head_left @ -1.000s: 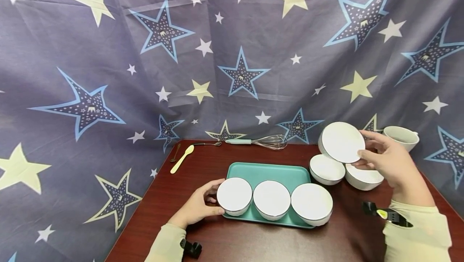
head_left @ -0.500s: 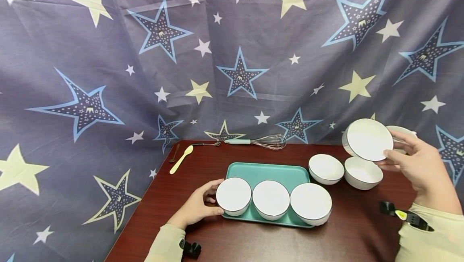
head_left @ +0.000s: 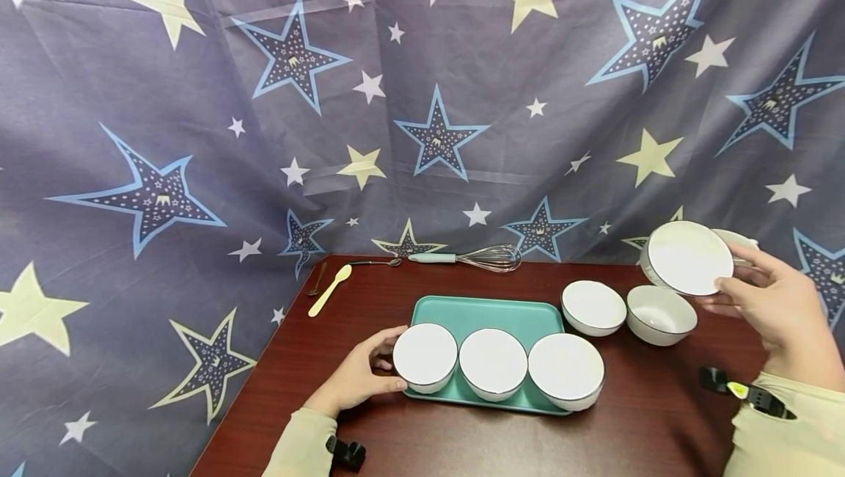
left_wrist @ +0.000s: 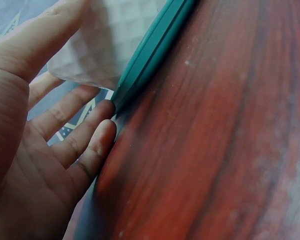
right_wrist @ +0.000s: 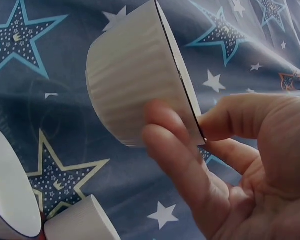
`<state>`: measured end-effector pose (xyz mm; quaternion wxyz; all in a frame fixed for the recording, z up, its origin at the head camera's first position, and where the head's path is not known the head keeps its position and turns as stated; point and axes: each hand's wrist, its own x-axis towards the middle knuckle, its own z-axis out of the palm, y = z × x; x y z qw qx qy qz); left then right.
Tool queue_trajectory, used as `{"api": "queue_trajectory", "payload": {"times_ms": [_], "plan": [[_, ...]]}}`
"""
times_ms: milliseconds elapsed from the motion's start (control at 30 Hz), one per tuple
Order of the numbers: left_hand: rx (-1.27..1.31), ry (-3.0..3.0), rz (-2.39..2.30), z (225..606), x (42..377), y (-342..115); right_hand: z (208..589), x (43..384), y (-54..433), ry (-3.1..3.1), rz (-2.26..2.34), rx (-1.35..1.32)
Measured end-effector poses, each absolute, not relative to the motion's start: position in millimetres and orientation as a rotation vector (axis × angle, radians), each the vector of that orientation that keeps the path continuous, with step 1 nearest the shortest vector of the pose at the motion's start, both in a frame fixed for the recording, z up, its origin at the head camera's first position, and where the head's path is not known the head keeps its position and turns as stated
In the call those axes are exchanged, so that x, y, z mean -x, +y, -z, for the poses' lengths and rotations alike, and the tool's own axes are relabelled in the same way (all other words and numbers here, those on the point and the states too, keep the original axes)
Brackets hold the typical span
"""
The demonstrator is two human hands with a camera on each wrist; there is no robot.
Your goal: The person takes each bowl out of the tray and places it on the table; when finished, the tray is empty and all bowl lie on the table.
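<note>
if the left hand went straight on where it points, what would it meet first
Probably the leftmost round white ceramic-looking bowl on the rectangular teal plastic-looking tray; the left hand may be touching it.

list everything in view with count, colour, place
cloth: 1, starry grey, background
table: 1, reddish, before cloth
tray: 1, green, on table
held bowl: 1, white, raised, right
row bowls: 3, white, along tray's near edge
other bowls: 2, white, right of tray
vessel: 1, white, partly behind held bowl
whisk: 1, blue handle, table's back
spoons: 3, one yellow, two darker, table's back left
wrist cameras: 2, black, near bottom
sleeves: 2, cream, beside cameras
left hand: 1, bare, at leftmost bowl
right hand: 1, bare, gripping held bowl
</note>
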<state>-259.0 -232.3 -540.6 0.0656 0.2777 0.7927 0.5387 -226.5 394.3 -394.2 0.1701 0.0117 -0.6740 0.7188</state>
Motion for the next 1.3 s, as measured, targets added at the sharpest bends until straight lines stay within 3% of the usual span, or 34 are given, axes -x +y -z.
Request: {"api": "queue_trajectory", "payload": {"times_ms": [733, 1300], "plan": [[-0.832, 2.383, -1.626, 542.0, 259.8, -232.9, 423.6, 228.1, 426.5, -1.977, -1.955, 0.321], [-0.844, 2.390, -1.624, 541.9, 259.5, -232.2, 445.3, 226.0, 455.1, -1.932, -2.019, 0.360]]}}
